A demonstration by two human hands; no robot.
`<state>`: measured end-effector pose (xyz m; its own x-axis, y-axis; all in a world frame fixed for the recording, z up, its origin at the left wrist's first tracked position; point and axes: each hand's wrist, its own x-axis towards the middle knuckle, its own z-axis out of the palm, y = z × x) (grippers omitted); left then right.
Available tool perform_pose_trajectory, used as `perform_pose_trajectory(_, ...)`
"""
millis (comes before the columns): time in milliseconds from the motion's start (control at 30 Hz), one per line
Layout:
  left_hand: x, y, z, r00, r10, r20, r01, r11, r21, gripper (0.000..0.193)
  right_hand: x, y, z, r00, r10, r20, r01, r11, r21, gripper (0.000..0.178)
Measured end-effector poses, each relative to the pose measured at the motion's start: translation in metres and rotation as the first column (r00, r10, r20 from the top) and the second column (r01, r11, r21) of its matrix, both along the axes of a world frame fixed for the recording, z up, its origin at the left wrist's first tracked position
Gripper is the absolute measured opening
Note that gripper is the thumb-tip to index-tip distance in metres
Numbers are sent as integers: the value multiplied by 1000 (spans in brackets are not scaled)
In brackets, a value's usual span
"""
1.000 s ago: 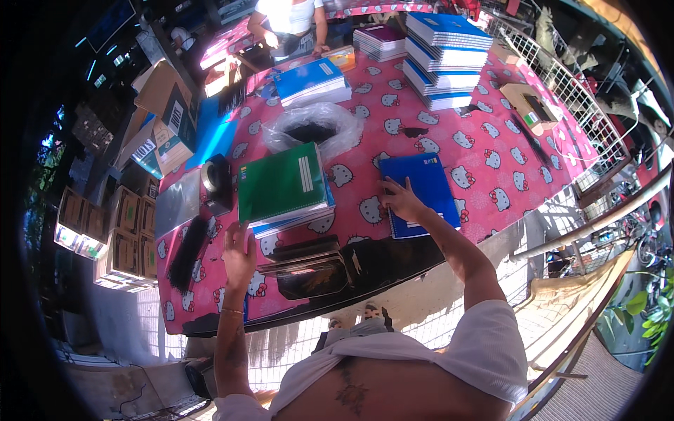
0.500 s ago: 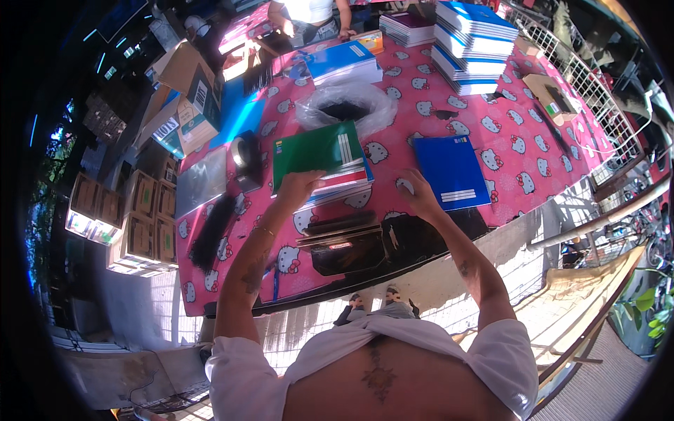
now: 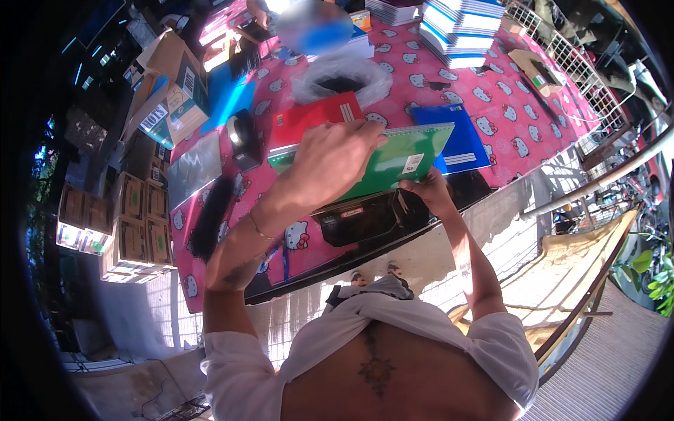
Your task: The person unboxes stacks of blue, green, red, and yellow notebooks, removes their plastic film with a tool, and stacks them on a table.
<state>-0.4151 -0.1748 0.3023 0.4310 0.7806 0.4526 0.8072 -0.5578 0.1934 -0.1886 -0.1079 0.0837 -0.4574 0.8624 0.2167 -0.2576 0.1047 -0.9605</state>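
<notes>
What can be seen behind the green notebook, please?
Parts of a red notebook and a blue notebook show; the green notebook and left hand cover their remaining areas.

The left forearm (image 3: 242,245) slants up and rightward from a bent elbow, a dark tattoo (image 3: 239,272) on its skin; the left hand (image 3: 331,161) reaches across the body's middle, its back turned upward, fingers bent and closed in a grip; the right forearm (image 3: 469,256) angles up and leftward; the right hand (image 3: 430,188) sits lower, thumb pointing left, closed too, its other fingers mostly hidden.
</notes>
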Motion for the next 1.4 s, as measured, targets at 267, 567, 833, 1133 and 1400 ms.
perform_pose_trajectory(267,7,-4,-9,997,26,-70,-27,1000,-15,12,-13,2,-32,999,-13,-33,8,990,-140,30)
perform_pose_trajectory(567,18,-2,-22,997,20,-77,-24,999,-46,14,-1,8,-37,992,118,49,-106,974,-201,30)
perform_pose_trajectory(833,-17,-40,-97,914,279,-296,-269,960,75,29,-29,-11,-5,988,-15,152,-24,968,250,57)
perform_pose_trajectory(1133,-49,-121,-251,150,390,909,-328,887,-326,82,-66,-30,-53,990,-5,141,6,1000,-9,54)
perform_pose_trajectory(1400,-148,-94,-258,387,639,665,-424,763,-487,58,-46,-28,-64,994,-112,4,112,987,-119,43)
